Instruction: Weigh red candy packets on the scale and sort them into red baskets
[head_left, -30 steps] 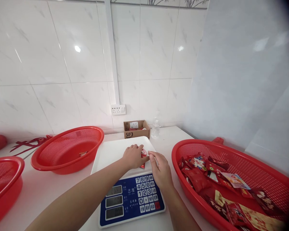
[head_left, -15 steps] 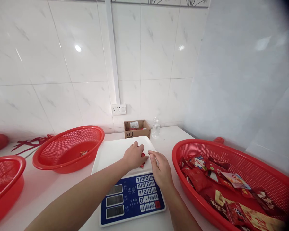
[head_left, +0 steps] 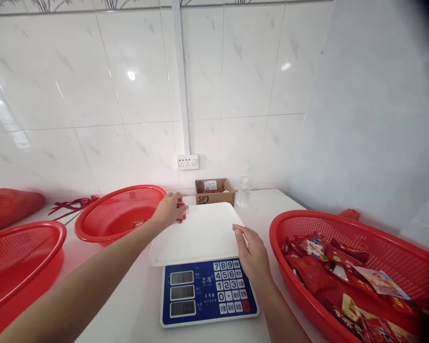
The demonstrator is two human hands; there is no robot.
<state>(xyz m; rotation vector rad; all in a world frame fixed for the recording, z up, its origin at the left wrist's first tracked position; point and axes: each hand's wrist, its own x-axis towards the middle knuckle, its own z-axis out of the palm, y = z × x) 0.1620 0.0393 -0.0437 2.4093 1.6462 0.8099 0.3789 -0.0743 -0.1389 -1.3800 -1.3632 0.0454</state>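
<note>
My left hand (head_left: 168, 210) is closed on a small red packet (head_left: 181, 218) and hovers between the white pan (head_left: 200, 233) of the digital scale (head_left: 207, 290) and the middle red basket (head_left: 117, 219). A single small red packet lies inside that basket. My right hand (head_left: 252, 252) rests at the pan's right edge above the blue keypad, fingers loosely curled, nothing visible in them. The pan has nothing on it.
A large red basket (head_left: 379, 238) full of red snack packets stands at the right. Another red basket (head_left: 21, 257) sits at the far left, with a red bag (head_left: 7, 205) behind it. A small cardboard box (head_left: 214, 191), a water bottle (head_left: 243, 190) and a wall socket (head_left: 188, 162) are at the back.
My left hand has lifted the red packet off the scale pan and carried it left toward the middle basket. My right hand stayed at the pan's edge. The view shifted slightly.
</note>
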